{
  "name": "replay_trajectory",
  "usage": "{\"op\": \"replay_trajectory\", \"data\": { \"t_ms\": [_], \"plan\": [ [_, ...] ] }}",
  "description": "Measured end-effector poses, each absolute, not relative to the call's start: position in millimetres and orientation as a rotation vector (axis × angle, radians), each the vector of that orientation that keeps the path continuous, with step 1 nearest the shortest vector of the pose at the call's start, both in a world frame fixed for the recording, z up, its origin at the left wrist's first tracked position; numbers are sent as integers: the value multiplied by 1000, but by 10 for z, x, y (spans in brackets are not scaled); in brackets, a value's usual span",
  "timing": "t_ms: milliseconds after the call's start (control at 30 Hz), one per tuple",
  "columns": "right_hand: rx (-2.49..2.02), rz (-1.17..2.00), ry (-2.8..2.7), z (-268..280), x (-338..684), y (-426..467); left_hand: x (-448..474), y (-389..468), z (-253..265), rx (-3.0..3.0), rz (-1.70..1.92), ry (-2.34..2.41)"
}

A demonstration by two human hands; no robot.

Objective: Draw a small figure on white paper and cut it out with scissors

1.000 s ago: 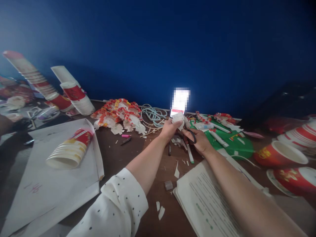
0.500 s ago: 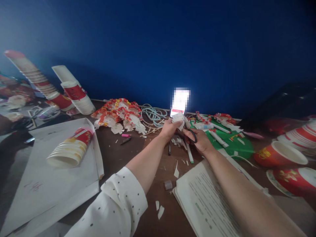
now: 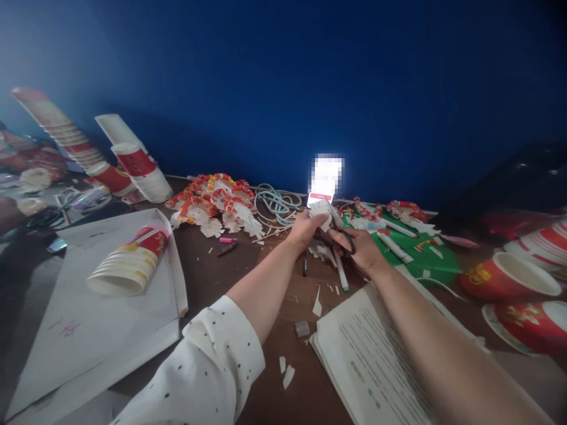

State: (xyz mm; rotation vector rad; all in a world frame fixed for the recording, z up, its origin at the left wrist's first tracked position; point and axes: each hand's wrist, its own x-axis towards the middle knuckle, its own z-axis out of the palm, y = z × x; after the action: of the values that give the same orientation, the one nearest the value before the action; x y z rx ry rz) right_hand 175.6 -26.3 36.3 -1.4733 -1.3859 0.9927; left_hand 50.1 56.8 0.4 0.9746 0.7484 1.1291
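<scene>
Pinched in my left hand [image 3: 305,229] is a piece of white paper [image 3: 322,211], held up just in front of a lit phone [image 3: 325,180]. My right hand [image 3: 358,249] is closed around black-handled scissors [image 3: 349,241], close beside the paper. The blades are mostly hidden, so how far apart they are does not show. Below the hands lie white paper scraps [image 3: 321,254] and a marker with a green end [image 3: 341,273].
To the left, stacked paper cups [image 3: 128,265] lie on a white box [image 3: 88,330]. Red and white paper cutouts [image 3: 217,203] are piled near a coiled light-blue cord [image 3: 277,203]. Printed sheets [image 3: 354,354], a green sheet [image 3: 436,265] and an orange cup [image 3: 491,277] lie right.
The view has shifted slightly. Both hands keep their hold on the paper and the scissors, with hardly any movement between them.
</scene>
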Motion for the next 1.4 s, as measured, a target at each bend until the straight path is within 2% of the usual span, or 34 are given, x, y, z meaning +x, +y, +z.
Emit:
{"op": "replay_trajectory", "data": {
  "t_ms": [833,1067,1400],
  "plan": [
    [-1422,1118,-1443,227,1890,-212,499,499,47,952,1148,712],
    [-1473,996,-1470,307,1855,-233,510,521,19,956,1161,728],
    [-1489,981,-1459,287,1858,-213,515,533,20,936,1168,714]
  ]
}}
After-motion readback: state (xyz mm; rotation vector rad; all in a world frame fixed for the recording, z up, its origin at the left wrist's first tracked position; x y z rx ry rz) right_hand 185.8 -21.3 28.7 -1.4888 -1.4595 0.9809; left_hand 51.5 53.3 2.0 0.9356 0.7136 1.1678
